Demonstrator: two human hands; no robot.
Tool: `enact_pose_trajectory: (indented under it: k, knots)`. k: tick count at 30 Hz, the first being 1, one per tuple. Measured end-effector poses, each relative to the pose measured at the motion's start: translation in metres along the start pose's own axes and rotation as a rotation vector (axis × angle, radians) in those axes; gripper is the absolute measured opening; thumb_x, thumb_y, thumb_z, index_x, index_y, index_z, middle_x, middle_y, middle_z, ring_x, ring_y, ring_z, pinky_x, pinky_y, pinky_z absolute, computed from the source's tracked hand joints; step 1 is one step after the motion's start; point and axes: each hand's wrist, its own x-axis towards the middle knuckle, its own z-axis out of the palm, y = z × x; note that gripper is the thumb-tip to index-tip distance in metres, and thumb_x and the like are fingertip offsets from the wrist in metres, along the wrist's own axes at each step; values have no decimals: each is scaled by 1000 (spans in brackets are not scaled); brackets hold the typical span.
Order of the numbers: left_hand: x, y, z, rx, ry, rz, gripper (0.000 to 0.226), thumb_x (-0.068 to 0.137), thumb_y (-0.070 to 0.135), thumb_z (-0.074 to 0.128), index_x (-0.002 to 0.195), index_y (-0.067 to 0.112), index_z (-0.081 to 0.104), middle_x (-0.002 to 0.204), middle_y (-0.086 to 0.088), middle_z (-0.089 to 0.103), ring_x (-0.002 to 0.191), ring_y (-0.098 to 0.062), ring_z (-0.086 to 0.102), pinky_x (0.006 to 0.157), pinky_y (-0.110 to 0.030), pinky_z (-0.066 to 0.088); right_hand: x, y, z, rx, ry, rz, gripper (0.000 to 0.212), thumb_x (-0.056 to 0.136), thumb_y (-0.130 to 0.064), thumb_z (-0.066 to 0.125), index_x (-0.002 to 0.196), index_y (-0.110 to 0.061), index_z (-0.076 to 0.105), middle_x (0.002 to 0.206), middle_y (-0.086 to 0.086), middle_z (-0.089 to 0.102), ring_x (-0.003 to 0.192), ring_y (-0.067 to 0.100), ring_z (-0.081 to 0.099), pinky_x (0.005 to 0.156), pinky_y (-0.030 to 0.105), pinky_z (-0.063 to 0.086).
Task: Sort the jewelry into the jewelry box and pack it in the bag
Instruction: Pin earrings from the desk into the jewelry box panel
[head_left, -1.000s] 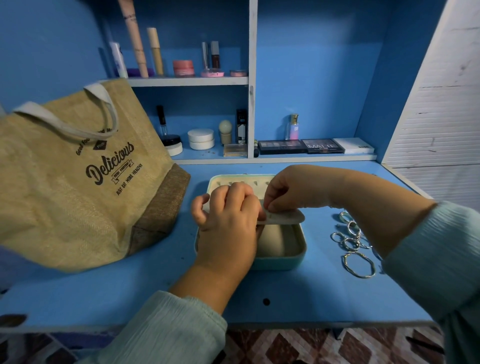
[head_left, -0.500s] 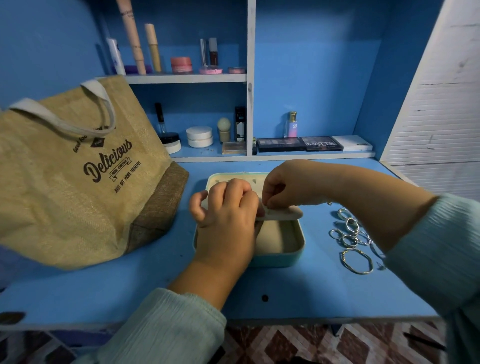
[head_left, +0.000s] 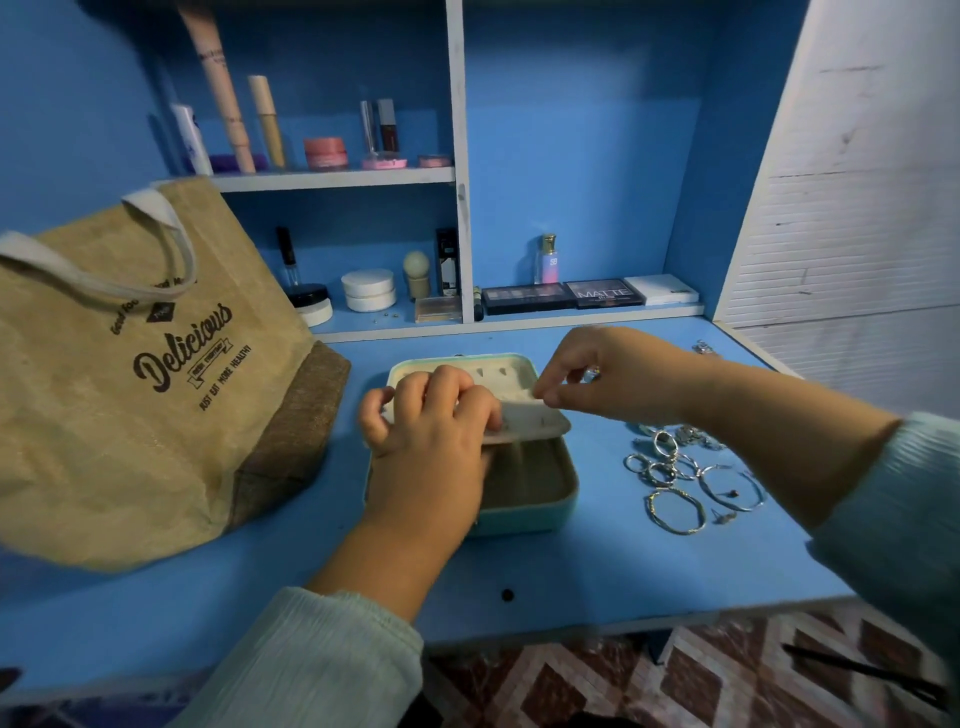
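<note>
A teal jewelry box (head_left: 524, 512) lies open in the middle of the blue desk. Its cream inner flap (head_left: 535, 418), dotted with small holes, is raised over the box. My left hand (head_left: 431, 436) grips the flap from the left, fingers curled over its top. My right hand (head_left: 608, 379) pinches the flap's far right edge with thumb and fingertip, and a small glint shows between its fingers. Several silver rings and bangles (head_left: 675, 478) lie loose on the desk to the right of the box. The jute bag (head_left: 130, 374) printed "Delicious" stands at the left, its handles up.
Shelves behind hold cosmetics: tubes and jars (head_left: 324, 153) above, round white jars (head_left: 368, 290), a perfume bottle (head_left: 549, 258) and eyeshadow palettes (head_left: 566, 296) below. A small silver piece (head_left: 704, 347) lies at the desk's far right. A white slatted panel (head_left: 857, 208) bounds the right side.
My right hand has shifted right and lifted a little, from pressing on the flap's middle to pinching its edge. The left hand keeps its grip on the flap.
</note>
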Motion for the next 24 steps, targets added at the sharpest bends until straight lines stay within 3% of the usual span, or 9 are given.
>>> enact_pose_trajectory:
  k: [5, 8, 14, 19, 22, 24]
  knots:
    - [-3, -1, -4, -31, -73, 25, 40, 45, 27, 87, 76, 28, 61, 88, 3, 58, 91, -18, 38, 85, -39, 22, -25, 14, -4, 31, -18, 142, 6, 87, -31, 60, 90, -33, 64, 85, -9, 57, 77, 8, 55, 73, 21, 45]
    - [-6, 1, -6, -41, -89, 40, 39, 47, 33, 88, 76, 28, 61, 87, 3, 58, 89, -18, 39, 84, -39, 23, -34, 15, 2, 237, -64, 205, 8, 87, -20, 61, 88, -25, 66, 80, 0, 65, 71, 13, 59, 66, 22, 49]
    - [-8, 7, -15, -91, -94, 53, 24, 62, 42, 80, 76, 31, 63, 88, 6, 58, 91, -17, 40, 85, -37, 22, -38, 9, 12, 449, -86, 229, 16, 86, -8, 63, 81, -21, 70, 76, 3, 68, 70, 12, 61, 80, 23, 54]
    - [0, 18, -21, -50, -178, 88, 22, 72, 52, 53, 74, 34, 65, 84, 10, 58, 87, -19, 55, 85, -36, 22, -47, 16, 3, 356, -26, 271, 11, 86, -14, 63, 84, -20, 72, 73, -3, 68, 68, 10, 59, 76, 25, 53]
    - [10, 30, -27, -23, -326, 107, 22, 88, 49, 48, 92, 35, 65, 104, 14, 53, 107, -18, 48, 93, -37, 12, -59, 30, -8, 236, 20, 326, 9, 85, -18, 64, 85, -18, 73, 72, -3, 67, 63, 10, 56, 72, 27, 53]
    - [14, 35, -22, -19, -338, 134, 22, 89, 48, 48, 95, 36, 65, 107, 15, 52, 110, -16, 45, 93, -36, 11, -69, 41, -16, 144, 34, 356, 8, 85, -21, 64, 84, -21, 72, 66, -9, 63, 60, 7, 53, 61, 19, 48]
